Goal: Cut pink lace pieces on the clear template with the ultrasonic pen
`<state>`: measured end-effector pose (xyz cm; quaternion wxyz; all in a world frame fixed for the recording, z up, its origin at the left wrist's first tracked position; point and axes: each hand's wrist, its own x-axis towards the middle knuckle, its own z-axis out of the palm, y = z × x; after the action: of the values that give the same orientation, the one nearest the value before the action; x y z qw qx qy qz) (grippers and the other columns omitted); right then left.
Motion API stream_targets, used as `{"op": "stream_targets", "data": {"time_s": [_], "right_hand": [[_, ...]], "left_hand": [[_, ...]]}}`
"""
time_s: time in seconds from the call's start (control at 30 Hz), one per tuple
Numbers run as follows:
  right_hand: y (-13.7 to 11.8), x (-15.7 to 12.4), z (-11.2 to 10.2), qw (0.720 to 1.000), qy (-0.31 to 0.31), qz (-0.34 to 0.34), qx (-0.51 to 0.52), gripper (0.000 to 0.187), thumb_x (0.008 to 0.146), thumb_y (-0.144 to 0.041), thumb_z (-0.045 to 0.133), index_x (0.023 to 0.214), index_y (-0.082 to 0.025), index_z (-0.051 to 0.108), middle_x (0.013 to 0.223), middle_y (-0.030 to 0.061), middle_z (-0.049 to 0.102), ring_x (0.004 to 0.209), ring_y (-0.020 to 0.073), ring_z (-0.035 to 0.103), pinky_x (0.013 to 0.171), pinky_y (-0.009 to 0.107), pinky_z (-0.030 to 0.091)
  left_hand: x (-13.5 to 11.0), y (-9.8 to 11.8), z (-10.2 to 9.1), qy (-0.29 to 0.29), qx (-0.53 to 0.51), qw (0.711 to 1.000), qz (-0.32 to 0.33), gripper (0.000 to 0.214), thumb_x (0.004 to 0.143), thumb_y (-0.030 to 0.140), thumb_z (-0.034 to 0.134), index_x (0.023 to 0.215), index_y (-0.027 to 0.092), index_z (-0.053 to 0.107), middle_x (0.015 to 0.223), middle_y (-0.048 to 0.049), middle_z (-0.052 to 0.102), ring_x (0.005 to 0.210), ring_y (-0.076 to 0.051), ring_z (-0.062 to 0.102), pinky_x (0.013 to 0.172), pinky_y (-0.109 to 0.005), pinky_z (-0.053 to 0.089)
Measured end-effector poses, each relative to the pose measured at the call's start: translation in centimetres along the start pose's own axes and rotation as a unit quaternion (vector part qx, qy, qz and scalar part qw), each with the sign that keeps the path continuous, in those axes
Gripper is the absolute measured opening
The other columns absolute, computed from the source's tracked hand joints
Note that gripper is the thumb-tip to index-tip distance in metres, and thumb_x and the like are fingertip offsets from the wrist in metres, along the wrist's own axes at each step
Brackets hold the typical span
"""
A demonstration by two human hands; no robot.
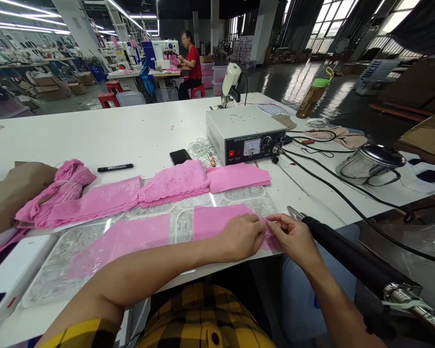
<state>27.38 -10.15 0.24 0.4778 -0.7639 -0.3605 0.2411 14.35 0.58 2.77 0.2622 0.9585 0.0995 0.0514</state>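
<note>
Both my hands are at the right end of a pink fabric piece lying on a clear plastic sheet at the table's front edge. My left hand has its fingers curled closed on the fabric's right end. Beside it, my right hand pinches the same end between thumb and fingers. Another pink piece lies flat to the left. Behind them are a stack of pink lace pieces and a plain pink stack. A black-handled tool with a metal tip points in beside my right hand.
A control box with cables stands at the back, near a phone and a marker. A glass cup sits at right, a white device at left. A person in red sits at a distant sewing machine.
</note>
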Motion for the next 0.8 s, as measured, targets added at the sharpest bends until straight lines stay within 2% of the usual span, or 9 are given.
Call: {"op": "stream_targets", "data": {"time_s": [0.13, 0.23, 0.33, 0.4, 0.5, 0.6, 0.7, 0.8], "right_hand": [[0.1, -0.4, -0.1, 0.999, 0.002, 0.003, -0.036, 0.039, 0.072, -0.055, 0.056, 0.08, -0.019, 0.067, 0.048, -0.0033, 0.049, 0.045, 0.0113, 0.041, 0.046, 0.027, 0.033], [0.4, -1.3, -0.5, 0.995, 0.038, -0.01, -0.09, 0.039, 0.075, -0.055, 0.054, 0.081, -0.019, 0.068, 0.046, -0.0036, 0.046, 0.044, 0.0118, 0.041, 0.046, 0.027, 0.032], [0.5, -2.4, -0.8, 0.988, 0.08, -0.03, -0.125, 0.039, 0.078, -0.056, 0.055, 0.084, -0.02, 0.069, 0.046, -0.0038, 0.045, 0.043, 0.0119, 0.041, 0.045, 0.027, 0.033], [0.1, -2.9, -0.7, 0.988, 0.08, -0.039, -0.127, 0.04, 0.079, -0.058, 0.056, 0.086, -0.021, 0.069, 0.049, -0.0035, 0.046, 0.043, 0.0121, 0.043, 0.045, 0.027, 0.035], [-0.7, -3.1, -0.3, 0.986, 0.064, -0.065, -0.137, 0.038, 0.078, -0.057, 0.056, 0.085, -0.022, 0.068, 0.054, -0.0014, 0.054, 0.046, 0.013, 0.049, 0.048, 0.027, 0.041], [-1.4, -2.9, 0.3, 0.978, 0.053, -0.109, -0.168, 0.036, 0.078, -0.056, 0.056, 0.083, -0.023, 0.07, 0.065, 0.0023, 0.065, 0.05, 0.0145, 0.055, 0.05, 0.028, 0.046], [-1.9, -2.5, 1.1, 0.971, 0.035, -0.145, -0.19, 0.035, 0.077, -0.057, 0.057, 0.083, -0.026, 0.071, 0.069, 0.0028, 0.068, 0.053, 0.0162, 0.06, 0.05, 0.029, 0.047], [-2.8, -1.9, 2.7, 0.968, 0.008, -0.174, -0.181, 0.035, 0.076, -0.059, 0.057, 0.082, -0.028, 0.072, 0.068, 0.0016, 0.069, 0.052, 0.0163, 0.061, 0.049, 0.029, 0.046]], "left_hand": [[0.0, -0.3, -0.4, 0.019, -0.082, 0.996, -0.029, 0.011, 0.083, 0.01, 0.056, 0.073, 0.015, 0.06, 0.08, -0.0042, 0.064, 0.079, -0.018, 0.059, 0.069, -0.027, 0.045], [0.0, -0.7, -1.0, 0.039, -0.159, 0.985, -0.055, 0.011, 0.079, 0.01, 0.057, 0.07, 0.015, 0.059, 0.073, -0.0006, 0.062, 0.07, -0.014, 0.055, 0.065, -0.025, 0.043], [-0.1, -1.2, -1.7, 0.055, -0.247, 0.963, -0.087, 0.013, 0.078, 0.01, 0.056, 0.067, 0.015, 0.058, 0.068, 0.0017, 0.06, 0.064, -0.011, 0.052, 0.061, -0.023, 0.042], [-0.4, -1.6, -2.1, 0.064, -0.308, 0.942, -0.114, 0.013, 0.079, 0.012, 0.057, 0.066, 0.015, 0.058, 0.067, 0.0021, 0.059, 0.062, -0.01, 0.052, 0.059, -0.022, 0.042], [-1.0, -2.3, -3.2, 0.074, -0.402, 0.898, -0.165, 0.013, 0.081, 0.012, 0.057, 0.068, 0.014, 0.058, 0.063, 0.0017, 0.059, 0.059, -0.009, 0.056, 0.057, -0.02, 0.047], [-2.5, -3.4, -4.9, 0.11, -0.49, 0.835, -0.224, 0.014, 0.085, 0.011, 0.056, 0.071, 0.012, 0.057, 0.065, -0.0011, 0.063, 0.059, -0.009, 0.062, 0.058, -0.019, 0.052], [-5.3, -5.1, -7.3, 0.185, -0.554, 0.763, -0.277, 0.016, 0.088, 0.01, 0.055, 0.072, 0.012, 0.054, 0.071, -0.0033, 0.066, 0.061, -0.009, 0.067, 0.06, -0.019, 0.055], [-9.2, -6.9, -9.4, 0.271, -0.591, 0.693, -0.313, 0.019, 0.092, 0.009, 0.052, 0.073, 0.013, 0.051, 0.066, -0.0021, 0.065, 0.061, -0.01, 0.069, 0.063, -0.02, 0.057]]}}
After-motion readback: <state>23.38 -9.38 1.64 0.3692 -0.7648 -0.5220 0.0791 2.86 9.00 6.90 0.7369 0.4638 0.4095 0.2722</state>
